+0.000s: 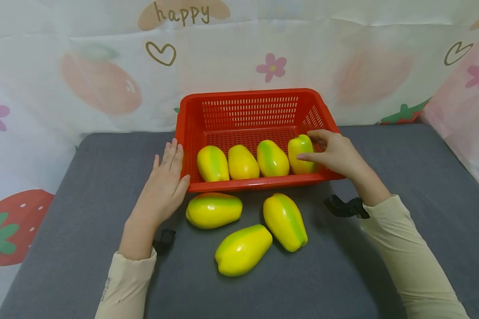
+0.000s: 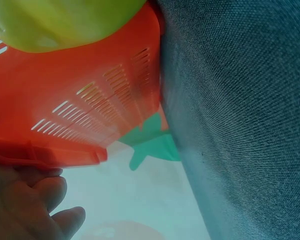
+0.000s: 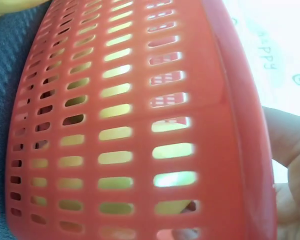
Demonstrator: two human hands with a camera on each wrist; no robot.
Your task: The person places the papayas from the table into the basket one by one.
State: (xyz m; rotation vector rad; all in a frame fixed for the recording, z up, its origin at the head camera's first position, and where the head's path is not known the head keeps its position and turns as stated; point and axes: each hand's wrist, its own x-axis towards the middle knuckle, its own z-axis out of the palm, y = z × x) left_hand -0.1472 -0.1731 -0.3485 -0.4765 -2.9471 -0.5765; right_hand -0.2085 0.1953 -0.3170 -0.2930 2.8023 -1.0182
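A red slotted plastic basket (image 1: pixel 249 184) holds a row of yellow-green papayas along its near side. My right hand (image 1: pixel 337 153) reaches over the basket's right end. Its thumb and curled fingers are around the rightmost papaya (image 1: pixel 297 150), which stands upright in the row. My left hand (image 1: pixel 161 190) lies with straight fingers against the basket's left rim, thumb at the near corner. In the left wrist view, fingertips (image 2: pixel 52 192) touch the rim. The basket wall (image 3: pixel 205 125) hides most of the right hand (image 3: pixel 292 155) in the right wrist view.
In front of the basket, three more papayas lie on the grey cloth: one sideways by the wall (image 1: pixel 214 211), one to the right (image 1: pixel 285 221) and one nearest me (image 1: pixel 243 250). A printed fruit curtain (image 1: pixel 231 57) hangs just behind the basket.
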